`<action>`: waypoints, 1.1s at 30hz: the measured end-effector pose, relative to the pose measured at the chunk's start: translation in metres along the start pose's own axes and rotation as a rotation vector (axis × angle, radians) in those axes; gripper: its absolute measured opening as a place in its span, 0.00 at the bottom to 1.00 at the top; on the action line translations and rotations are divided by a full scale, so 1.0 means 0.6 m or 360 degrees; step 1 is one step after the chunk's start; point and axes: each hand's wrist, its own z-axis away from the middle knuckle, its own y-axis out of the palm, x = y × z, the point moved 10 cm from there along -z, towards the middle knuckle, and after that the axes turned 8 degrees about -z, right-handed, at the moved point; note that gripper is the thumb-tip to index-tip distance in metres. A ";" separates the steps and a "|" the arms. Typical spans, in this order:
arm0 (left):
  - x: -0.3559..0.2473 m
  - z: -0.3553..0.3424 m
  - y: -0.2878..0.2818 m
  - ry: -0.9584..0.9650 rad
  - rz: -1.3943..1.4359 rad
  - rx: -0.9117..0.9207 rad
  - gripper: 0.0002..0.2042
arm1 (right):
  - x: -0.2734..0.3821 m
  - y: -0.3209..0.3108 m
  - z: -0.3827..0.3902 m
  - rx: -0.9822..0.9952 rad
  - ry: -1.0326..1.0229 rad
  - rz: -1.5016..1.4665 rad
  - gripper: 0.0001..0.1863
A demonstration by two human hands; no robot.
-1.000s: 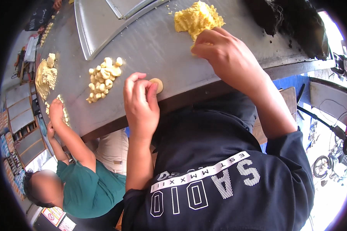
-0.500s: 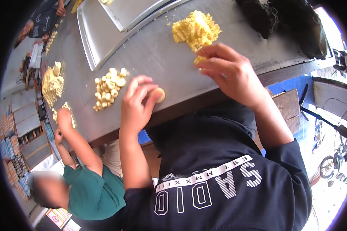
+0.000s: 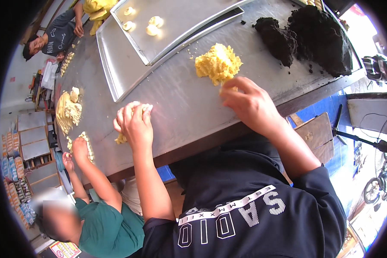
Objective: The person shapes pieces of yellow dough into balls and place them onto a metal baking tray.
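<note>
Yellow crumbly mound [image 3: 218,64] on steel table [image 3: 185,103], R hand [image 3: 244,102] at its near edge

R arm comes up from lower right, elbow bent, palm down; thumb + fingers bent to a narrow gap, tips right by the mound's near side. Can't tell from here if they've pinched any off. L forearm [image 3: 152,180] nearly upright, L hand [image 3: 134,122] palm down, fingers curled and bunched. Pale lumps [image 3: 120,139] poke out by its near side; can't tell what, if anything, the L fingers hold.

Table: grey, scuffed, crumbs about. Two metal trays beyond the hands: upper tray [image 3: 187,16] overlaps lower tray [image 3: 119,64], w/ a few pale dough balls [image 3: 154,26] on top. Big black mass [image 3: 318,41] at R end, bits fallen near it. Co-worker in green [image 3: 112,230] on the L, hands at small dough pieces, pale dough heap [image 3: 69,112] just beyond. 2nd co-worker in dark top [image 3: 62,35] at far L corner. Blue tiles [image 3: 342,152] below R, motorbike [image 3: 374,185] in the glare past that.

Hard to see: R fingertips partly blocked by own hand; most of whatever's under L hand hidden. Yellow mass [image 3: 99,6] up top cut off, same for pale balls [image 3: 312,3] top R. Shelf goods far L too small to ID.
</note>
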 end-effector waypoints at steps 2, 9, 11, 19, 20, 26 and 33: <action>-0.016 0.013 -0.011 0.0097 0.0226 0.0014 0.08 | -0.004 -0.034 0.010 -0.0229 -0.0014 0.0196 0.18; -0.120 0.084 -0.047 0.0395 0.0703 0.0000 0.12 | -0.009 -0.006 -0.018 0.0011 -0.0173 0.0331 0.16; -0.103 0.079 -0.030 0.0069 0.0796 0.0160 0.11 | -0.007 0.020 -0.025 0.0026 -0.0197 0.0330 0.12; -0.100 0.107 -0.027 0.0364 0.0620 0.0100 0.20 | -0.004 0.001 -0.024 -0.0053 -0.0040 0.0180 0.14; -0.096 0.110 -0.026 0.0310 0.0680 0.0169 0.23 | -0.006 -0.019 -0.016 -0.0242 -0.0028 0.0078 0.14; -0.128 -0.012 -0.058 0.0556 0.0355 0.0240 0.15 | -0.004 -0.001 -0.008 -0.0130 -0.0050 0.0469 0.13; -0.179 -0.049 -0.032 0.0480 0.0666 -0.0727 0.16 | -0.010 -0.006 -0.016 -0.0188 -0.0018 0.0317 0.09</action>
